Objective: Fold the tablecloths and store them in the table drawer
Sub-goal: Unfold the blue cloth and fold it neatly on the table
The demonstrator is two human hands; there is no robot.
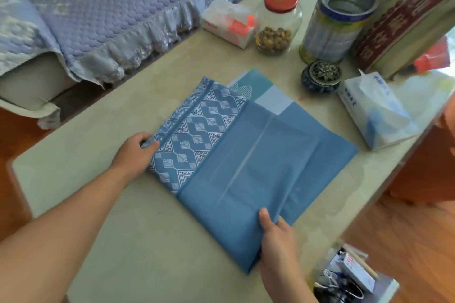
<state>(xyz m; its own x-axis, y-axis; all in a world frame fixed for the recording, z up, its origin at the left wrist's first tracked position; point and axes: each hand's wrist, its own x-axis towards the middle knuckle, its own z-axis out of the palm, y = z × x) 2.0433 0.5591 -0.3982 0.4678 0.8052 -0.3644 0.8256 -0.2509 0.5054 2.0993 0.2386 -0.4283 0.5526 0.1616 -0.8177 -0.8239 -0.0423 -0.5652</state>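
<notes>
Fingers point(147, 139) of left hand point(134, 155) curled on patterned end of folded tablecloths point(246, 152), right hand point(277, 236) pinching near corner. Stacked mid-table point(123, 241), well short of glass jar point(279, 22). Probably soft, light, floppy; best gripped at folded edges.

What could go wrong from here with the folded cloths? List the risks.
1. The left hand and right hand each grip only an edge of the stacked tablecloths; lifted, the layers may slide apart and unfold.
2. The open drawer already holds clutter, so the stack may not lie flat.
3. A wide swing could knock the incense burner.
</notes>
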